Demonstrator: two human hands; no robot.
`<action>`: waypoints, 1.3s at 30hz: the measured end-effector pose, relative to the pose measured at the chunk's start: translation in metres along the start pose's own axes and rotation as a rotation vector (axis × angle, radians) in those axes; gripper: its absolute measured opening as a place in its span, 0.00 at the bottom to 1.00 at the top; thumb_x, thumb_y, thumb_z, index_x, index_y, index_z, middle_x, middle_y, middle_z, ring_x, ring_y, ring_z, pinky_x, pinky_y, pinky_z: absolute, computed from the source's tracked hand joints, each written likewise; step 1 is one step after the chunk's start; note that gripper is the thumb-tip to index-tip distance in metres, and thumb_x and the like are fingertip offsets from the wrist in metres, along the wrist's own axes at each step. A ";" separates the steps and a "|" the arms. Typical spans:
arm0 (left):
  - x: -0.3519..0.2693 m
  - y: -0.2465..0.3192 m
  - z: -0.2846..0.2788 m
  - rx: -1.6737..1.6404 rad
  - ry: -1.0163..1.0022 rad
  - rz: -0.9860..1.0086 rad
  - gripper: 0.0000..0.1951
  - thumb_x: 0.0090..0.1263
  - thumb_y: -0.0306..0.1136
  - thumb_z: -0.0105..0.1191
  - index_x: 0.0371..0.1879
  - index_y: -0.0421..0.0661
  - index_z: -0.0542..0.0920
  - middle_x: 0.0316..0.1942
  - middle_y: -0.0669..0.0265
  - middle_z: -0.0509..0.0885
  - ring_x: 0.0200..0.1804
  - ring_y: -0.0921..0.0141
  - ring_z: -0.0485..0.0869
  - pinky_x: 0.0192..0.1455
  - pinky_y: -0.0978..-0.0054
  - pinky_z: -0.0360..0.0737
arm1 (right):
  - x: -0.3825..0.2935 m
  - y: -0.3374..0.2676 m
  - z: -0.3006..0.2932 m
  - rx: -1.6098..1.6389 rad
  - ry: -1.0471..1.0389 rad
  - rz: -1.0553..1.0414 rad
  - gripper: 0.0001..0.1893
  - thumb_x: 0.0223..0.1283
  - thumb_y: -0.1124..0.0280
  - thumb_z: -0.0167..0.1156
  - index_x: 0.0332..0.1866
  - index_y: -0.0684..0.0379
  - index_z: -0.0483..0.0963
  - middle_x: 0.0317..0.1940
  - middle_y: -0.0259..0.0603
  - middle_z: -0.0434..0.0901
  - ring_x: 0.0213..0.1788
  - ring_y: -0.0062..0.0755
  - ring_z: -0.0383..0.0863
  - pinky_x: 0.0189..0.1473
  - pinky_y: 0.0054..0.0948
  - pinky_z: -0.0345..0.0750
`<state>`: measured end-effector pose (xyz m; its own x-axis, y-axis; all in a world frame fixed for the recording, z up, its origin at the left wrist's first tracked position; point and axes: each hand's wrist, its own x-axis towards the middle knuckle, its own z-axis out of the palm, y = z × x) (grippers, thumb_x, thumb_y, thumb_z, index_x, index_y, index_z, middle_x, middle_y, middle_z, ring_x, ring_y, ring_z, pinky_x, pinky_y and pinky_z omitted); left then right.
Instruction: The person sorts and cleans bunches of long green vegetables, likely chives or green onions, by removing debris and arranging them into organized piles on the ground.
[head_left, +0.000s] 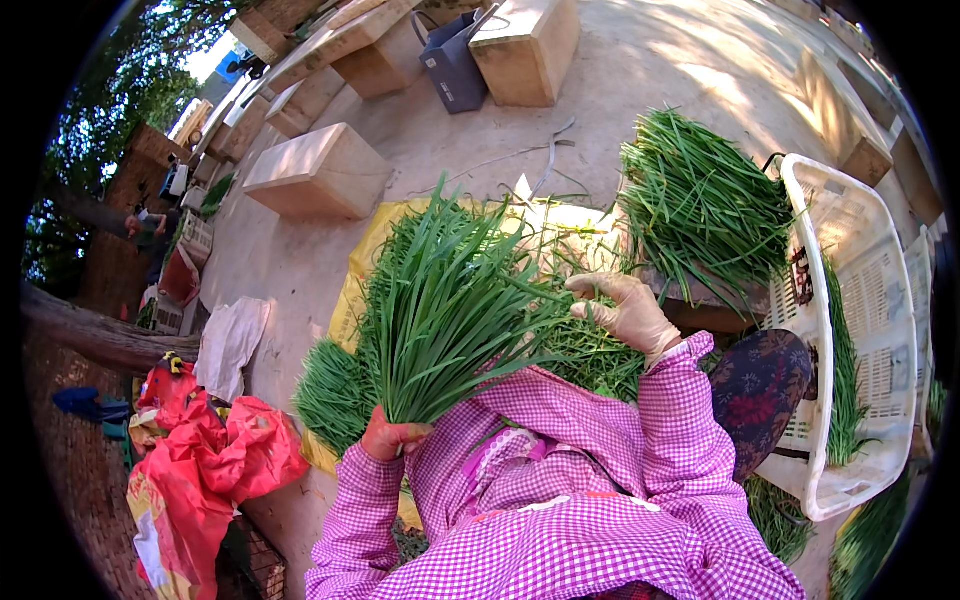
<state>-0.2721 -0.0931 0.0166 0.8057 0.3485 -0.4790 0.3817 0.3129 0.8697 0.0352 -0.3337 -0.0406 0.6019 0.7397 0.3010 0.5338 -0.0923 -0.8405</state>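
My left hand (392, 436) is closed around the base of a fanned bunch of long green leaves (442, 315), like garlic chives. At the right of this bunch, my gloved right hand (619, 311) has its thumb and forefinger slightly apart around a few leaf tips; whether it grips them is unclear. More leaves lie under and behind the held bunch on a yellow woven sheet (341, 319). Loose leaf scraps (592, 360) are heaped below my right hand. A thick pile of cut leaves (697, 195) rests beyond it, on a low support.
A white plastic crate (874, 330) holding leaves stands at the right. Red plastic sacks (217, 457) and a pale cloth (232, 345) lie at the left. Stone blocks (319, 172) and a dark bag (454, 71) stand ahead. Another person (150, 229) is far off at the left.
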 end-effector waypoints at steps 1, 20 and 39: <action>0.000 0.000 -0.002 0.000 -0.005 -0.003 0.21 0.49 0.17 0.59 0.46 0.34 0.77 0.19 0.65 0.76 0.15 0.75 0.69 0.17 0.77 0.61 | -0.003 0.000 0.004 -0.047 -0.052 0.036 0.20 0.56 0.53 0.67 0.46 0.57 0.80 0.35 0.40 0.84 0.40 0.38 0.84 0.45 0.34 0.78; -0.002 0.012 -0.009 1.586 0.673 0.752 0.21 0.54 0.28 0.58 0.49 0.54 0.80 0.32 0.67 0.81 0.32 0.63 0.81 0.33 0.65 0.77 | -0.002 0.023 -0.009 0.771 0.418 0.377 0.16 0.72 0.62 0.52 0.41 0.66 0.80 0.22 0.35 0.81 0.24 0.20 0.79 0.28 0.19 0.75; -0.006 0.031 -0.030 1.988 0.889 1.171 0.19 0.58 0.29 0.56 0.50 0.58 0.78 0.31 0.66 0.78 0.26 0.66 0.76 0.25 0.68 0.69 | 0.005 -0.004 0.046 0.117 0.141 0.082 0.11 0.56 0.66 0.65 0.42 0.58 0.82 0.38 0.43 0.85 0.43 0.42 0.83 0.50 0.35 0.76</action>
<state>-0.2781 -0.0591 0.0431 0.8132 -0.0215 0.5816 0.3312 -0.8046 -0.4929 0.0086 -0.2986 -0.0563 0.7223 0.6313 0.2824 0.4117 -0.0643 -0.9091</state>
